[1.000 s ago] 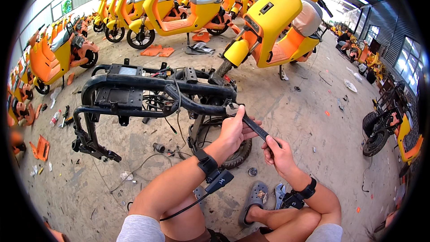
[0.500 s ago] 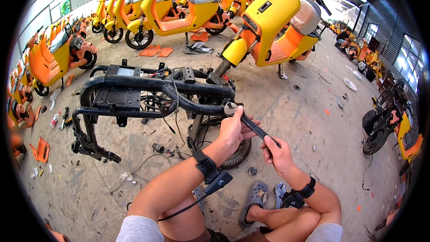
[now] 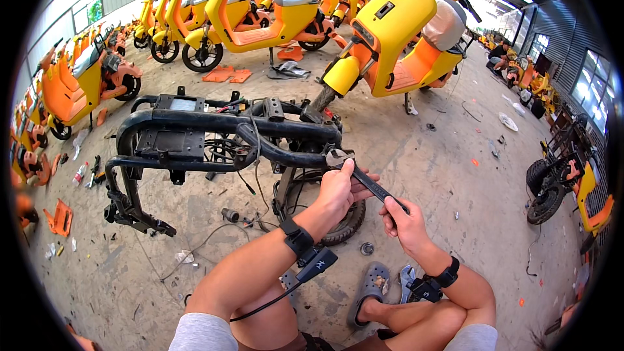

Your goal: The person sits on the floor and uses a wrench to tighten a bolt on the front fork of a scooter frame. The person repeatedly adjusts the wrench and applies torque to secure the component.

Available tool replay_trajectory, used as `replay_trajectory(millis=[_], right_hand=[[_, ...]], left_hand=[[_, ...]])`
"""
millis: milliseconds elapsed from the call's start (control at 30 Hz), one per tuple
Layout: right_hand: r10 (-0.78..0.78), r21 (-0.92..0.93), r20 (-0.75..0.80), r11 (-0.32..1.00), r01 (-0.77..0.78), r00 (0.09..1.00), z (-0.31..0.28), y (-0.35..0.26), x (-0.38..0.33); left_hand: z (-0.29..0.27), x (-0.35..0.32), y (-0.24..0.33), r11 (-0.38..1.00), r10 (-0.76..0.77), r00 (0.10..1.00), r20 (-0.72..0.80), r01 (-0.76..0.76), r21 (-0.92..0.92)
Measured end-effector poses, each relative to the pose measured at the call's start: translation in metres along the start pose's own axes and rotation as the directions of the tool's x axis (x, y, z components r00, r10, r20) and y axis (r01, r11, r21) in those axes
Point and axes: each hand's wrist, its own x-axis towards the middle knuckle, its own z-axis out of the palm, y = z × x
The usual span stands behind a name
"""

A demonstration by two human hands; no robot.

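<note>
A dark adjustable wrench [image 3: 370,186] slants across the end of a black scooter frame [image 3: 227,123], its jaws at the frame's end tube. My left hand [image 3: 338,192] holds the wrench near its head, thumb on top and the other fingers stretched out beneath. My right hand [image 3: 404,221] is closed round the far end of the handle. Whether the jaws grip a nut cannot be made out. Under the frame, partly behind my left hand, is a wheel with a black tyre [image 3: 346,226].
A metal ring [image 3: 367,249] and a silver wrench [image 3: 407,281] lie by my grey clog [image 3: 372,289]. Loose cables trail from the frame onto the concrete floor. A yellow scooter [image 3: 396,42] stands beyond it, with rows of others behind. A stripped scooter [image 3: 552,188] is at right.
My left thumb has slid slightly down the wrench, so more of its head shows. The wrench handle and my right hand have shifted very slightly right.
</note>
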Motion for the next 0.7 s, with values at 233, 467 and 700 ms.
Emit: replay_trajectory(millis=[233,467,700], right_hand=[[-0.017,-0.035,-0.025,0.999,0.016,1.0,0.0009,-0.0018,0.0],[-0.028,-0.043,-0.026,0.999,0.027,0.999,0.0014,-0.0006,0.0007],[-0.05,-0.067,-0.034,0.997,0.047,0.998,0.0017,-0.0021,-0.0003]], left_hand=[[0.0036,-0.001,0.0035,0.998,-0.043,0.998,-0.035,0.042,-0.037],[0.0002,0.0046,-0.002,1.0,0.011,0.999,-0.045,-0.012,-0.019],[-0.0011,0.0014,0.0037,0.999,-0.031,1.0,0.002,0.031,-0.011]])
